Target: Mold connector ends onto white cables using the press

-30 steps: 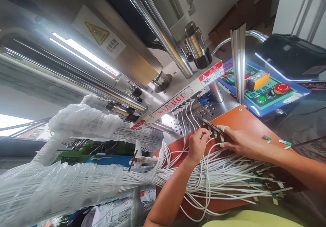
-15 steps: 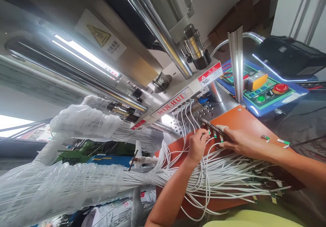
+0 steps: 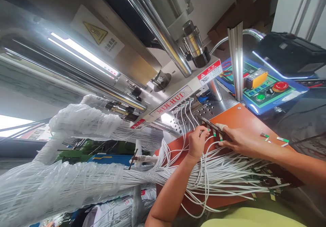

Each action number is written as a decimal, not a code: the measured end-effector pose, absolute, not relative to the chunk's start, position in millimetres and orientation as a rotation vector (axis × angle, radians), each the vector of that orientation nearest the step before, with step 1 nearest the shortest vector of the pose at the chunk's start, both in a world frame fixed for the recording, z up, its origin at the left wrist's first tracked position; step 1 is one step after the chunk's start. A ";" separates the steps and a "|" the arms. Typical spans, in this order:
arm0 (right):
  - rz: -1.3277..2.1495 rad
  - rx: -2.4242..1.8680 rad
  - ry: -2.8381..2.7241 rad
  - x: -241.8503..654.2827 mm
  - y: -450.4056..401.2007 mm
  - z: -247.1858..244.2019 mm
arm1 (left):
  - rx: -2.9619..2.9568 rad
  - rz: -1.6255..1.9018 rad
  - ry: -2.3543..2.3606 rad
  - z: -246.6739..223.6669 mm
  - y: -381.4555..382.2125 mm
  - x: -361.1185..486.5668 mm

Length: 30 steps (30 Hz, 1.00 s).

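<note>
My left hand [image 3: 196, 141] is closed in a pinch at a cable end with a small green connector, beside a dark metal fixture [image 3: 212, 126]. My right hand [image 3: 233, 139] grips the fixture's near side, with a pale wrap on one finger. Green-tipped cable ends line the fixture between my hands. Several white cables [image 3: 190, 116] run into the press under the MIN-HUI plate [image 3: 170, 101]. A large bundle of white cables [image 3: 224, 176] lies below my hands on the orange-brown board [image 3: 238, 120].
A blue control box [image 3: 270, 92] with a red button stands at the right, behind a metal post [image 3: 236, 64]. Two loose green connectors [image 3: 282, 139] lie on the board's right. Plastic-wrapped cable bundles [image 3: 63, 182] fill the left. Steel press rods hang overhead.
The view has shifted slightly. My hands stay nearly in place at the fixture, with only a small movement of my left fingers.
</note>
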State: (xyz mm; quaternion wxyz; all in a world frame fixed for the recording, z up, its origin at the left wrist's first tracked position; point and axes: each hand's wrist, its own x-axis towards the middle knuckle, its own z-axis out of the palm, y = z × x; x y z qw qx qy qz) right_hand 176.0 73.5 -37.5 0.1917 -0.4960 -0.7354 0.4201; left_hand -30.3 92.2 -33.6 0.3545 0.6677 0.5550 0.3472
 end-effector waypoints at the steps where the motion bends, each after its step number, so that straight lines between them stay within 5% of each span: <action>1: 1.170 -1.398 -2.068 175.3 72.9 -36.7 | 1.694 0.904 1.435 -34.0 93.5 -29.9; 19: 1.191 -1.397 -2.052 177.2 74.4 -40.1 | 1.662 0.932 1.705 -33.0 87.3 -54.6; 26: 1.202 -1.367 -2.025 177.4 74.3 -40.3 | 1.115 1.238 1.464 -19.6 90.3 -52.3; 30: 1.204 -1.392 -2.022 176.8 73.9 -41.4 | 1.390 1.147 1.517 -5.1 88.7 -57.2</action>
